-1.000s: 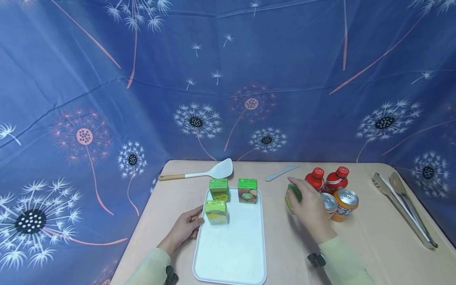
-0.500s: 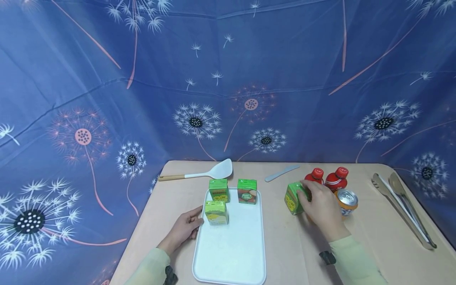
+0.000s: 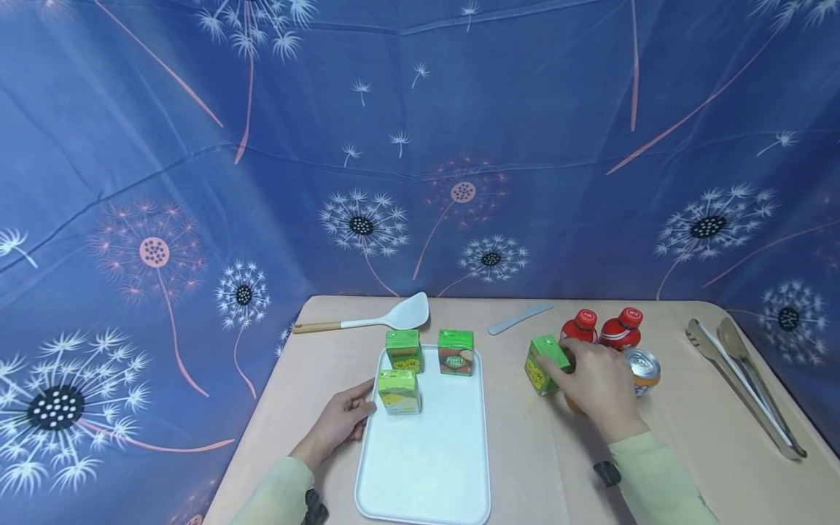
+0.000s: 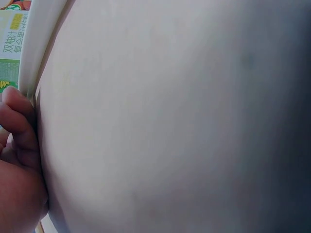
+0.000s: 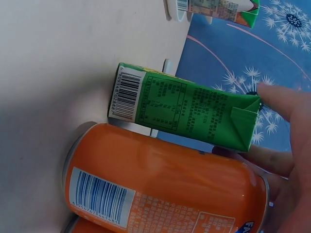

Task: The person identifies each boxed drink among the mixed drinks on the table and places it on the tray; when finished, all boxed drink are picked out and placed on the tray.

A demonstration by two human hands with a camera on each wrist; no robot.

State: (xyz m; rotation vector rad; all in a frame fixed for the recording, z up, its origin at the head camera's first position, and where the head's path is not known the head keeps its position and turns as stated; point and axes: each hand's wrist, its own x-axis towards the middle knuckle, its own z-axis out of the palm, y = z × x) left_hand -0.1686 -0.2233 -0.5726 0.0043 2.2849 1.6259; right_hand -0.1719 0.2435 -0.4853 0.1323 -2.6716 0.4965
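Note:
My left hand holds the left rim of the white tray, fingertips at its edge; the left wrist view shows curled fingers there. On the tray stand three green juice cartons: one at back left, one at back right, and a paler one in front. My right hand is over an orange soda can, its thumb across the top of another green juice carton standing on the table. The fingers reach behind the can, partly hidden; I cannot tell whether they grip the carton.
Two red-capped bottles and a second orange can crowd behind my right hand. A white spatula and a pale-blue knife lie at the back. Several long utensils lie along the right edge.
My right hand has shifted right from over the standing carton, now covering the nearer can. That carton stays in about the same place. The left hand and tray have not moved.

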